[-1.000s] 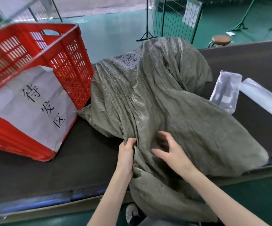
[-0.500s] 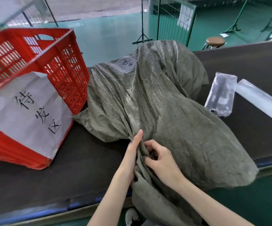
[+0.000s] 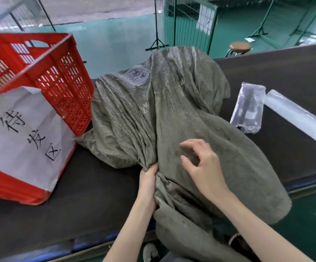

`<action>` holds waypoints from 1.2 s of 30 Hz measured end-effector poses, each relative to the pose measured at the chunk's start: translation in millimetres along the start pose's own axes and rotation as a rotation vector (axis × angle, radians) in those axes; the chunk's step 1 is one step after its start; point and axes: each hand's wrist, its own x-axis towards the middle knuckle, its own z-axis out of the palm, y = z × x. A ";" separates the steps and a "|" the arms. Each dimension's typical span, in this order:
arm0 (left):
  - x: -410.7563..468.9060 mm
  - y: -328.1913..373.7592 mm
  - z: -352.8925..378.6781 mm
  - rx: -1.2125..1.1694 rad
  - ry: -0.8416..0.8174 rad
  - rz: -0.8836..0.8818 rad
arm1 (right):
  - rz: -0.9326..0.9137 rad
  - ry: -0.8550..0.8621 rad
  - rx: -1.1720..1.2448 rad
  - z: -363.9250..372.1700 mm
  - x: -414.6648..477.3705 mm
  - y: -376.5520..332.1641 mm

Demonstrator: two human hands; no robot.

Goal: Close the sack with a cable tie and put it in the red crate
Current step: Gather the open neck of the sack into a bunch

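A big grey-green woven sack [image 3: 172, 114] lies on the dark table, its open end hanging over the near edge toward me. My left hand [image 3: 148, 179] pinches a gathered bunch of the sack's cloth near the front edge. My right hand [image 3: 202, 163] hovers just over the sack to the right of that bunch, fingers spread and curled, holding nothing. The red crate [image 3: 62, 86] stands tilted at the left, touching the sack, with a white paper sign [image 3: 21, 137] on its side. I can make out no loose cable tie.
A clear plastic bag [image 3: 249, 108] and a long clear plastic-wrapped roll [image 3: 301, 120] lie on the table at the right. Bare dark table [image 3: 89, 201] shows in front of the crate. Beyond the table are a green floor, wire fence panels and a round stool [image 3: 240, 47].
My right hand has let go of the cloth and lifted up and to the right, fingers spread. My left hand has closed on the gathered folds. The view has shifted slightly.
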 end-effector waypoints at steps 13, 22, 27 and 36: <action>12.6 -8.4 0.6 -0.035 -0.244 -0.139 | 0.309 -0.179 0.231 31.5 -17.2 10.7; 15.3 16.0 20.6 0.070 -0.304 -0.186 | 0.208 -0.208 0.310 24.7 -18.5 0.8; 20.2 23.6 22.0 0.091 -0.384 -0.258 | 0.162 -0.224 0.316 22.4 -25.8 -5.1; 23.8 19.8 20.7 0.114 -0.207 -0.204 | 0.151 -0.241 0.244 19.7 -30.8 0.0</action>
